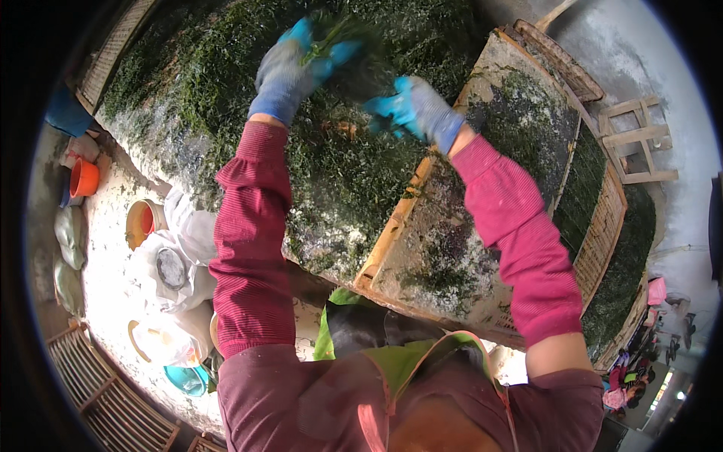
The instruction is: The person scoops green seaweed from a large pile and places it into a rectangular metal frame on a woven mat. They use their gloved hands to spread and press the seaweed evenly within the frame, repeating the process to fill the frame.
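Note:
Dark green, seaweed-like strands lie in a thick, loose layer over a wide surface before me, with white grains scattered among them. My left hand, in a grey and blue glove with coated fingertips, is raised over the far part of the layer. Some green strands are in its fingers, blurred by motion. To its right, my right hand wears a matching glove and hovers over the layer near a wooden divider. Its fingers look spread and hold nothing that I can make out.
Beyond the divider, more strands lie in framed sections with a slatted rack. A wooden frame stands at right. On the left floor are white bags, an orange bucket, a turquoise basin and slatted wood. People are far right.

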Demonstrator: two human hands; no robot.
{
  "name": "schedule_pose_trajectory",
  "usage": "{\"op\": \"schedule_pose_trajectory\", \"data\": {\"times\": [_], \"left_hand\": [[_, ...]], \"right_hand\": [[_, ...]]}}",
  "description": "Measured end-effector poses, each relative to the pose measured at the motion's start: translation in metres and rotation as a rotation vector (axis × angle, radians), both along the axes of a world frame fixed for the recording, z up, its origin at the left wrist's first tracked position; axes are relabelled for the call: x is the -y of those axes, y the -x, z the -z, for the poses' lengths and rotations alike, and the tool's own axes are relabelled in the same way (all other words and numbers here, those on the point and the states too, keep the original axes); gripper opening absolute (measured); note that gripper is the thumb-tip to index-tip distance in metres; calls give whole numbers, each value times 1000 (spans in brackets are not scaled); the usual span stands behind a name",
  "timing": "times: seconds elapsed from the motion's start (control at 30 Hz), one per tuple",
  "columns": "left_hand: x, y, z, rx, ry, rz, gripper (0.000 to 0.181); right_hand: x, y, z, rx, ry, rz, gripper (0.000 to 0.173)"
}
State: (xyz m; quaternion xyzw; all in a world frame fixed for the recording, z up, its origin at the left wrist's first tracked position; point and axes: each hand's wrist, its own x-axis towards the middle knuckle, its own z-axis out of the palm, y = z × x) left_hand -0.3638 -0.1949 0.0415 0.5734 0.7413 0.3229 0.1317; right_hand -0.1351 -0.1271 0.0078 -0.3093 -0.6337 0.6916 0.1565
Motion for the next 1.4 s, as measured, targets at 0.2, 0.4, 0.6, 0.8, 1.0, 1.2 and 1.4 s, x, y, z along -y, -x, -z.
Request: {"op": "schedule_pose_trajectory", "data": {"times": [0.2,0.4,0.6,0.8,1.0,1.2,1.4], "left_hand": [[12,1,103,-201,226,82,107],[-19,-38,91,650,-225,314,124],[-50,-62,125,69,341,387,137],[-66,-168,166,-319,690,435,102],[-17,-93,184,-7,771,191,50],[-23,-57,100,1148,-136,216,42],[-19,-41,53,927,-275,350,47]], "right_hand": [[-60,-29,9,-18,-124,42,34],[-79,-25,-58,-2,-546,-156,36],[-71,35,-169,-574,-103,-128,20],[-102,0,-246,-604,-198,-67,21],[-113,-36,-173,-403,-76,245,23],[-62,-109,-36,-504,268,429,22],[-16,-68,11,-406,85,579,37]]}}
